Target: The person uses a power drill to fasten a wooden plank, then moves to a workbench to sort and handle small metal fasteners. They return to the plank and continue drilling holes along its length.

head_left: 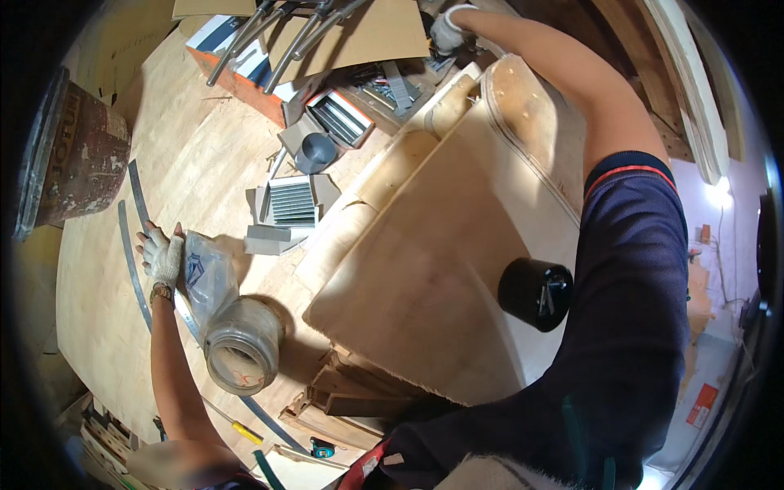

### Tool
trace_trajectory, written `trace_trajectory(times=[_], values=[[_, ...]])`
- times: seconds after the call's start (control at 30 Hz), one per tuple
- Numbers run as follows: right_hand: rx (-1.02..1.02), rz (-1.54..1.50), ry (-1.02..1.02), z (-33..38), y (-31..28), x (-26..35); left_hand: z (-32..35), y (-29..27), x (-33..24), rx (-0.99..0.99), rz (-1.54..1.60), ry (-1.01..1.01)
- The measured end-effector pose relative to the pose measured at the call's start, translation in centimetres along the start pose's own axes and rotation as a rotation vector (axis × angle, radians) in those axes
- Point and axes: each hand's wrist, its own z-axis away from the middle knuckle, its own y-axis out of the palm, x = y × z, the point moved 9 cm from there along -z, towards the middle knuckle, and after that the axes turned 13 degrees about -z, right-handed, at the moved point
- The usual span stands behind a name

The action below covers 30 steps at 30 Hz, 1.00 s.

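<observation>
The person leans over a big wooden worktop (204, 155). The left hand (163, 255), in a white work glove, lies flat on the wood with its fingers (153, 237) spread out and let go. It holds nothing. It rests right beside a long, thin metal strip (135, 269) that bends in a curve across the worktop. Just to the right of that hand sit a crinkly clear plastic bag (208, 273) and a glass jar (242, 353) with an open mouth.

The right arm stretches far across to the top of the picture. The right hand (447, 31), also in a white glove, reaches into a pile of small tools (384, 86) past the far end of a curved plywood piece (457, 245). The hand is small and far away, so it is not possible to tell if its fingers are closed on something or not.

The plywood piece sits in the middle, between the two arms. A black round can (535, 292) sits near the person's body. Boxes of staples (292, 202) lie open close by.

It looks like the person is at the fetching step: one hand steadies the body while the other goes for a tool. The next move probably needs a firm hold on that tool, then a careful pull back over the plywood without bumping it.
</observation>
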Motion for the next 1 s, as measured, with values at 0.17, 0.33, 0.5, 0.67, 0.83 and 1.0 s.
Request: trace_trajectory(times=[0.17, 0.33, 0.5, 0.67, 0.83, 1.0], values=[[-0.081, -0.170, 0.119, 5.0, -3.7, -2.5, -1.5, 0.7, 1.0, 0.119, 0.169, 0.078], [-0.287, -0.328, 0.142, 14.9, -9.1, -0.5, 3.5, -5.1, 1.4, 0.191, 0.774, 0.362], [-0.856, -0.432, -0.042, 35.1, -6.7, 9.4, 17.5, -18.6, -3.0, 0.043, 0.929, 0.472], [-1.032, -0.347, -0.258, 47.0, -1.8, 18.9, 30.3, -23.8, -1.7, -0.022, 1.089, 0.468], [-1.023, -0.501, -0.264, 53.2, 7.3, 21.9, 40.3, -27.5, -5.2, -0.080, 1.206, 0.502], [-0.964, -0.865, -0.221, 53.0, 14.6, 22.4, 48.1, -34.6, -15.5, -0.460, 0.756, 0.706]])
